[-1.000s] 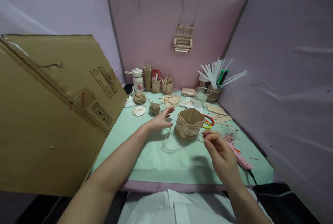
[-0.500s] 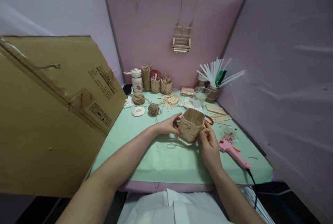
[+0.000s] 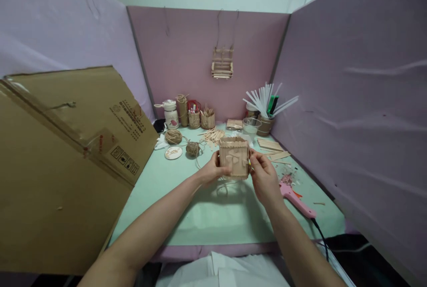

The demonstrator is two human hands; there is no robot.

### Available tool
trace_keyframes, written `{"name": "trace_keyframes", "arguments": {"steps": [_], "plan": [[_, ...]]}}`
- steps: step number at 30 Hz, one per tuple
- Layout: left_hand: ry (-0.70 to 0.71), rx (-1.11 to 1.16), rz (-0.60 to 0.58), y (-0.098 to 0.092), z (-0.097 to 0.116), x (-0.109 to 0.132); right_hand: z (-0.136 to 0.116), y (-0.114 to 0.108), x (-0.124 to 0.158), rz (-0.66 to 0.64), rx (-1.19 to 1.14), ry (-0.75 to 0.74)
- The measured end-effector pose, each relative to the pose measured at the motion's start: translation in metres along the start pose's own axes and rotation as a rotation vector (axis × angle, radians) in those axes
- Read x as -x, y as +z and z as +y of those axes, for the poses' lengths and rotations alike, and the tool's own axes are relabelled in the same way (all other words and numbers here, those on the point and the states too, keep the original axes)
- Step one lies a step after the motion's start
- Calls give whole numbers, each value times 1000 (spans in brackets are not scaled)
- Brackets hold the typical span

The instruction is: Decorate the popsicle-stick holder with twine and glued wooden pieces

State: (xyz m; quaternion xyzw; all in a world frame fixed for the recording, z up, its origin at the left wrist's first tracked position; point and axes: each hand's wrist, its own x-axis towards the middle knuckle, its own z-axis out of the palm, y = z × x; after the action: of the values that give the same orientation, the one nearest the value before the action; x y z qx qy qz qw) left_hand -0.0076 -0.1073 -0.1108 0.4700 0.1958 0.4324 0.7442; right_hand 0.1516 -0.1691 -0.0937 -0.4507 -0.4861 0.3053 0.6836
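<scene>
A box made of flat wooden sticks [image 3: 234,158] is held up over the green-covered table, its patterned side facing me and its open top showing slightly. My left hand [image 3: 213,170] grips its left side, thumb across the lower front. My right hand [image 3: 264,175] is at the right edge, thumb and fingers pinched together there; whether they hold the box's edge or a thin cord is hidden. A loop of thin twine [image 3: 227,185] hangs or lies below the box.
A pink glue gun [image 3: 298,200] with a black cord lies at the right. Twine balls [image 3: 192,148], loose sticks [image 3: 213,135], a plastic cup [image 3: 251,126] and stick-filled holders [image 3: 207,119] stand farther back. Large cardboard [image 3: 66,167] leans at the left.
The box has been turned more upright, so its front faces me and less of its inside shows. The red-handled scissors behind it are now hidden. The camera view has tilted up.
</scene>
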Motion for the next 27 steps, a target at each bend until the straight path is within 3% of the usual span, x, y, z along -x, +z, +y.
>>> {"name": "trace_keyframes", "arguments": {"steps": [4,10,19,27], "plan": [[-37,117,141,14,-3,9,-9,0,10,149,396,-366],[8,205,255,19,-4,16,-18,3,29,44,732,-695],[4,153,219,22,-1,21,-14,4,32,-92,795,-774],[-6,159,201,20,-4,20,-15,-1,33,-139,845,-708]]}}
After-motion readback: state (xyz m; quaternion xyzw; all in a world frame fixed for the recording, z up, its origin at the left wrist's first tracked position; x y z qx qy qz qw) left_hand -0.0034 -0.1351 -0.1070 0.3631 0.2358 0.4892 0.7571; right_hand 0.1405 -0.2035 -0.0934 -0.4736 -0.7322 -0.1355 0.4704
